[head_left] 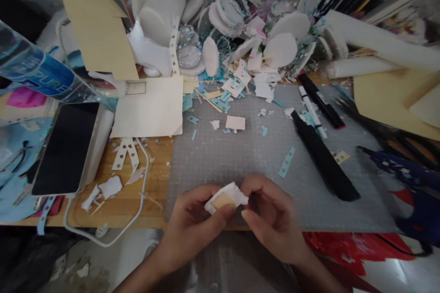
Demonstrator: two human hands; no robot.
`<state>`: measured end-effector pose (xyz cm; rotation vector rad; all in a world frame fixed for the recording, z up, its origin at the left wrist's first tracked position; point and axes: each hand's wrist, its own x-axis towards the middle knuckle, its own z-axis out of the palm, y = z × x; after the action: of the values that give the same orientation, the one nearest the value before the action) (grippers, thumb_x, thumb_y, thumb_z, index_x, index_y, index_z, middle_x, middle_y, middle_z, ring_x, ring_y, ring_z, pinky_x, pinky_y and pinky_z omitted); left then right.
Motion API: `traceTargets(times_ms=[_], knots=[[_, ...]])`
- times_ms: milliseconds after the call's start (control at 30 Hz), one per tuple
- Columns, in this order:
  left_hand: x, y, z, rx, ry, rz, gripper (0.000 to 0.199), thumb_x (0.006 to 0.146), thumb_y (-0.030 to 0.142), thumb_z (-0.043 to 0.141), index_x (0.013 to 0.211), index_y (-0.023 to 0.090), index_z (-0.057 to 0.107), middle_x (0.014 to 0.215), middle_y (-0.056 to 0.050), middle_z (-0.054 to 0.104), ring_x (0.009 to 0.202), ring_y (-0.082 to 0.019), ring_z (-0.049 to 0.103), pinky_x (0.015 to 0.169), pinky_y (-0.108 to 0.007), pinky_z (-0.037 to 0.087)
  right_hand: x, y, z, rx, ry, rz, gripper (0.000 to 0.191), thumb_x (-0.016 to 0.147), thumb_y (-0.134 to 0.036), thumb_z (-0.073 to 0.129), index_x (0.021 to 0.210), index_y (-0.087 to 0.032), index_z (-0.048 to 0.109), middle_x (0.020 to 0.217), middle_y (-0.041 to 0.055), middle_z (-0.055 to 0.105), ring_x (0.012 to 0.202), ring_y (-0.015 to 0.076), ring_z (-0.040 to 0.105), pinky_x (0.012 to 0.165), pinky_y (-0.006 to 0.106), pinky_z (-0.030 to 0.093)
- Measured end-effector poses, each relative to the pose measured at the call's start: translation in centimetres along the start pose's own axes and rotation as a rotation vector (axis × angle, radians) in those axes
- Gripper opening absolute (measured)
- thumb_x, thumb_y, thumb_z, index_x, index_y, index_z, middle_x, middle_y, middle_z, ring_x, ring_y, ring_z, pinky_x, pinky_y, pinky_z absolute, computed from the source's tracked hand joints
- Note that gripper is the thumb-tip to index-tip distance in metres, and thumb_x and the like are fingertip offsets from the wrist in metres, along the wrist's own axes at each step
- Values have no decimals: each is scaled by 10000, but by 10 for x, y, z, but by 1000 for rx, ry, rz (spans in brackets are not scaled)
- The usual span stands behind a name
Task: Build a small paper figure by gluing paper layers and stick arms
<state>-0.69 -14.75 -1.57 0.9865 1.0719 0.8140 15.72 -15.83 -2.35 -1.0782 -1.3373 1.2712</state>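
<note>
A small white piece (232,189) with a tan patch on it, perhaps paper or foam, is pinched between the thumb and fingers of my left hand (201,219), over the front edge of the grey cutting mat (220,155). My right hand (271,217) is at the piece's right tip, its thumb and forefinger curled close together; whether they grip the tip is hard to see. Beyond my hands a pale pink rectangle (235,122) lies on the mat among torn white and teal scraps.
A black cutter-like tool (323,158), a white pen (312,112) and a black marker (323,100) lie at right, near a blue glue gun (395,169). At left are a phone (67,146), water bottle (37,71) and white cable (142,187). White discs (280,50) crowd the back.
</note>
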Motion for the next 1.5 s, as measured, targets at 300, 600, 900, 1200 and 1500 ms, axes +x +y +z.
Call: traceTargets(times_ms=[300, 600, 900, 1200, 1500], knots=[[-1, 1, 1, -55, -64, -20, 65, 834, 217, 691, 796, 177, 724, 668, 14, 653, 625, -89, 564, 597, -159, 467, 3, 0, 2, 24, 97, 27, 126, 872, -138, 573, 800, -241, 557, 685, -60, 514, 602, 71, 476, 551, 136, 412], [1, 4, 0, -30, -55, -60, 88, 830, 237, 691, 795, 162, 722, 648, 5, 649, 598, -100, 553, 575, -183, 452, 5, -3, 0, 72, 117, 56, 76, 811, -152, 605, 795, -226, 598, 689, -44, 540, 592, 82, 503, 544, 159, 436], [3, 10, 2, 4, -55, -49, 129, 811, 254, 698, 739, 148, 708, 624, -5, 641, 586, -110, 549, 558, -192, 446, 4, -1, 1, 31, 119, 61, 89, 860, -181, 606, 784, -221, 584, 682, -34, 537, 607, 97, 505, 542, 179, 422], [-2, 12, -4, 44, -17, 92, 208, 857, 393, 667, 859, 200, 746, 761, -32, 703, 700, -159, 624, 648, -241, 516, 7, -1, -1, 54, 131, 81, 149, 885, -272, 611, 758, -209, 564, 662, -25, 514, 574, 105, 471, 500, 196, 401], [3, 19, -10, 110, 19, 26, 111, 815, 273, 705, 785, 180, 758, 701, -25, 697, 615, -124, 594, 556, -188, 478, 7, 0, -11, 176, 5, 186, 170, 858, -328, 646, 767, -208, 568, 678, -30, 496, 584, 97, 465, 518, 191, 411]])
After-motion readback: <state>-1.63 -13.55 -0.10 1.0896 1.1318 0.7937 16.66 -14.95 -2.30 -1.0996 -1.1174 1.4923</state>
